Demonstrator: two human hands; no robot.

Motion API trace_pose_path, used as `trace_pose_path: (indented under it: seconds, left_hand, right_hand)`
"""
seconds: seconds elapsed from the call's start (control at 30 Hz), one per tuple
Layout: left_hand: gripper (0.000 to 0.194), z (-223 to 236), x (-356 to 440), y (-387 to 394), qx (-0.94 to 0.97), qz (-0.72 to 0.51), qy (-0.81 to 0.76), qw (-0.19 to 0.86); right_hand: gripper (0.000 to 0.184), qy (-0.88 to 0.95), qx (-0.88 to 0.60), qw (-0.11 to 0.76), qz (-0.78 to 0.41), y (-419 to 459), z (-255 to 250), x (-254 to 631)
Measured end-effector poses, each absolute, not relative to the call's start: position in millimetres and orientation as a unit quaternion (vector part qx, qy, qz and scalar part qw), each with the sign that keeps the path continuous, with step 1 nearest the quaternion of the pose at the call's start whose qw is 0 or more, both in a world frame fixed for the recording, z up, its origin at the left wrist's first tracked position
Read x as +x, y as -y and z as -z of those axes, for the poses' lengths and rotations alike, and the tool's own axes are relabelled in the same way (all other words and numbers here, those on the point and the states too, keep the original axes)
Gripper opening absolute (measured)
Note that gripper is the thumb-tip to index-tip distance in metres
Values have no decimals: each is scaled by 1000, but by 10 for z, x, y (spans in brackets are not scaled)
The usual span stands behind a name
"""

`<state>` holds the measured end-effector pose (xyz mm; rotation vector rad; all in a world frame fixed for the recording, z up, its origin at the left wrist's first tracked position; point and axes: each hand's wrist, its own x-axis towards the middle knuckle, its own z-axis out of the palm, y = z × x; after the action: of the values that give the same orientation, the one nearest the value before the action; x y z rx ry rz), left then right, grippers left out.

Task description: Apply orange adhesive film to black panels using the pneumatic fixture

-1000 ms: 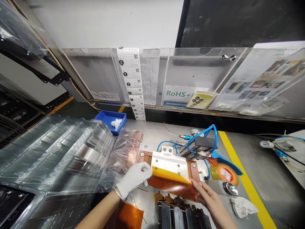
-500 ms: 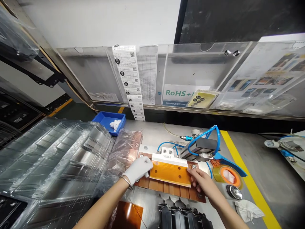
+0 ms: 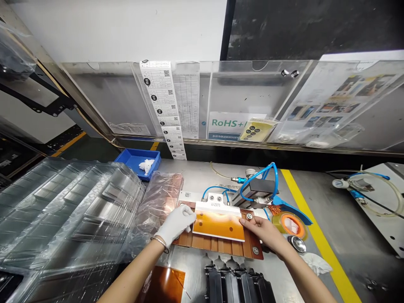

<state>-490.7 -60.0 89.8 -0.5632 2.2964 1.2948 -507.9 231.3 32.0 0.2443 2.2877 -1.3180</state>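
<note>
An amber film sheet [image 3: 218, 225] lies flat on a brown fixture plate [image 3: 221, 245] in front of a white block [image 3: 217, 206] with blue air hoses. My left hand [image 3: 176, 224], in a white glove, presses the sheet's left edge with curled fingers. My right hand [image 3: 261, 230], bare, rests its fingertips on the sheet's right edge, fingers stretched out.
Stacked clear plastic trays [image 3: 72, 219] fill the left. A blue bin [image 3: 138, 162] with a white cloth sits behind. A tape roll [image 3: 290, 224], a metal button [image 3: 297, 243] and a rag [image 3: 317, 264] lie to the right. Black parts [image 3: 236, 286] line the near edge beside another amber sheet [image 3: 164, 285].
The amber sheet, held lifted and curved a second ago, now lies flat on the fixture. Both hands have moved down onto its edges.
</note>
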Motion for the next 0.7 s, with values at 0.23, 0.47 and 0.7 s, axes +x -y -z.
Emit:
trace_pose_path:
  seconds: [0.23, 0.47, 0.7]
  left_hand:
    - [25, -969, -4871, 586, -201, -496, -814, 226]
    - [22, -888, -4854, 633, -199, -486, -820, 226]
    - [22, -842, -4858, 677, -198, -467, -834, 217]
  right_hand:
    - [45, -878, 83, 194, 430, -2571, -471, -4942]
    - [28, -928, -47, 153, 335, -3054, -370, -4435]
    - [43, -945, -22, 114, 307, -3003, -328, -4440]
